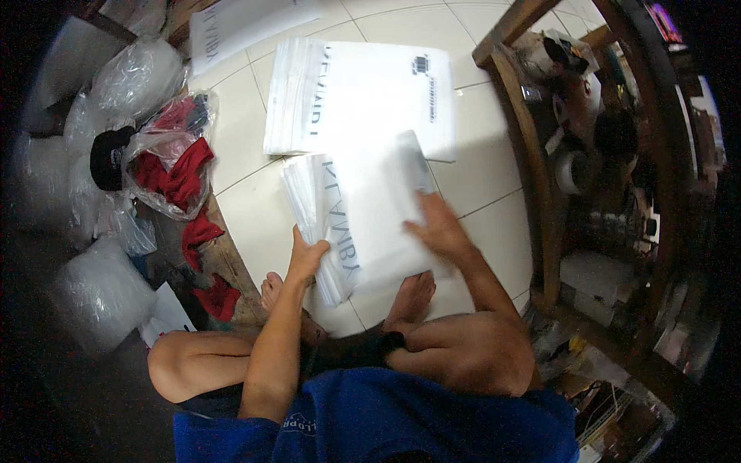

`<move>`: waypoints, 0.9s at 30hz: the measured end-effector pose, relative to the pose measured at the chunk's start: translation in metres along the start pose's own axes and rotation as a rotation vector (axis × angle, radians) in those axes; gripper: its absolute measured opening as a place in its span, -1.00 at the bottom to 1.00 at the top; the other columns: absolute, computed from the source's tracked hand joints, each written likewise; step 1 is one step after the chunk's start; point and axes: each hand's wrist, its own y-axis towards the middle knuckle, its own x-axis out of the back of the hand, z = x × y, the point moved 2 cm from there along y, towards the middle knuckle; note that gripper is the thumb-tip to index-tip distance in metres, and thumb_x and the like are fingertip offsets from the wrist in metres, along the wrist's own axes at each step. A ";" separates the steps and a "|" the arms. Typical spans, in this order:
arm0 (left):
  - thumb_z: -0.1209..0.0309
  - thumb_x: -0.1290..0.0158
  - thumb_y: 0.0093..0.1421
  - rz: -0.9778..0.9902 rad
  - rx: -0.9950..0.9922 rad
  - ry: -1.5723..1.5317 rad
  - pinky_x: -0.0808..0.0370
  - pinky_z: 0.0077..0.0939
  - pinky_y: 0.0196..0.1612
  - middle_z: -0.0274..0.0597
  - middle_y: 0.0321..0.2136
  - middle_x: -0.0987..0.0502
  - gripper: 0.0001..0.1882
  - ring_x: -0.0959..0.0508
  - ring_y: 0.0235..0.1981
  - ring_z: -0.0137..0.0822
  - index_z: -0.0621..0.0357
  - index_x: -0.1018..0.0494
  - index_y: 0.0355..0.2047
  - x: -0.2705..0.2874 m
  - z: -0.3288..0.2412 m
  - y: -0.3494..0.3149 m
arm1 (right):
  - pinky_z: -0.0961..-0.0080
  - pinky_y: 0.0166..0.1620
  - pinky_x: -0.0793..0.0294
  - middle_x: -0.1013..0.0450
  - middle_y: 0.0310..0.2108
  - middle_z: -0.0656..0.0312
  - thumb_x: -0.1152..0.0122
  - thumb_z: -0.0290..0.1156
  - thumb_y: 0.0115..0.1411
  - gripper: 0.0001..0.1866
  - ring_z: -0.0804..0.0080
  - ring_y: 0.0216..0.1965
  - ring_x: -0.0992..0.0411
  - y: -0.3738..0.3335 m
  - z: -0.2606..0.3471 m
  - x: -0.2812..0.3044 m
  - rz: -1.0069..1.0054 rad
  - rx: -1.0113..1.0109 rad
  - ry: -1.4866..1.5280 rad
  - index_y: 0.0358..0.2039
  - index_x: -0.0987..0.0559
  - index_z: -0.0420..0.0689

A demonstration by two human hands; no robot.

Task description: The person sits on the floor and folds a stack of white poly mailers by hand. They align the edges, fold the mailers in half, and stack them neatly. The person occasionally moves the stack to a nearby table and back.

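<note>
A bundle of flat white plastic bags (pixel 378 208) with dark lettering is held tilted above the tiled floor, between my knees and a larger stack. My left hand (pixel 306 258) grips its left edge, where the layered folds fan out, with the thumb on top. At the bundle's right side is my right hand (pixel 441 228), smeared by motion. Its thumb lies over the bag surface, but how the fingers hold the edge is unclear. Just beyond, a thicker stack of similar white bags (pixel 370 96) lies on the floor, its far right corner bearing dark printed marks.
Clear plastic bundles (pixel 139 81) crowd the left side, beside a clear bag with red cloth (pixel 181 174) and a black cap (pixel 110 158). A wooden rack (pixel 529 170) filled with items borders the right. A white printed sheet (pixel 247 31) lies at the far left.
</note>
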 end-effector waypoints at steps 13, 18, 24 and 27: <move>0.42 -0.17 0.06 0.042 0.040 -0.173 -0.52 -0.22 0.03 0.12 0.04 -0.41 -0.18 -0.50 -0.02 -0.05 0.26 -0.01 0.28 -0.009 -0.008 -0.021 | 0.10 0.10 -0.44 -0.44 0.01 -0.21 -0.34 -0.17 0.12 -0.42 -0.13 0.02 -0.45 0.016 -0.032 -0.021 -0.032 -0.344 0.376 0.00 -0.40 -0.31; 0.34 -0.27 0.07 0.055 0.025 -0.289 -0.53 -0.19 0.05 0.15 0.08 -0.38 -0.10 -0.50 0.01 -0.03 0.26 0.02 0.30 -0.012 -0.004 -0.022 | 0.05 0.22 -0.30 -0.38 0.03 -0.23 -0.35 -0.10 0.16 -0.26 -0.14 0.12 -0.35 -0.028 0.060 -0.055 -0.138 0.400 0.179 0.15 -0.34 -0.40; 0.39 -0.31 0.00 0.007 -0.097 -0.095 -0.45 -0.23 0.12 0.12 0.04 -0.38 -0.02 -0.45 0.07 -0.04 0.28 0.05 0.31 -0.016 0.003 -0.021 | 0.08 0.24 -0.28 -0.38 0.06 -0.25 -0.28 -0.17 0.21 -0.31 -0.13 0.15 -0.34 0.042 0.036 -0.082 -0.007 -0.066 0.412 0.21 -0.31 -0.33; 0.44 -0.26 -0.02 -0.093 -0.165 -0.010 -0.40 -0.23 0.16 0.11 0.04 -0.38 -0.05 -0.45 0.07 -0.05 0.30 0.03 0.30 -0.027 0.015 -0.024 | 0.12 0.20 -0.32 -0.43 0.03 -0.19 -0.22 -0.23 0.25 -0.40 -0.07 0.09 -0.40 0.050 0.028 -0.087 0.062 -0.174 0.757 0.19 -0.33 -0.30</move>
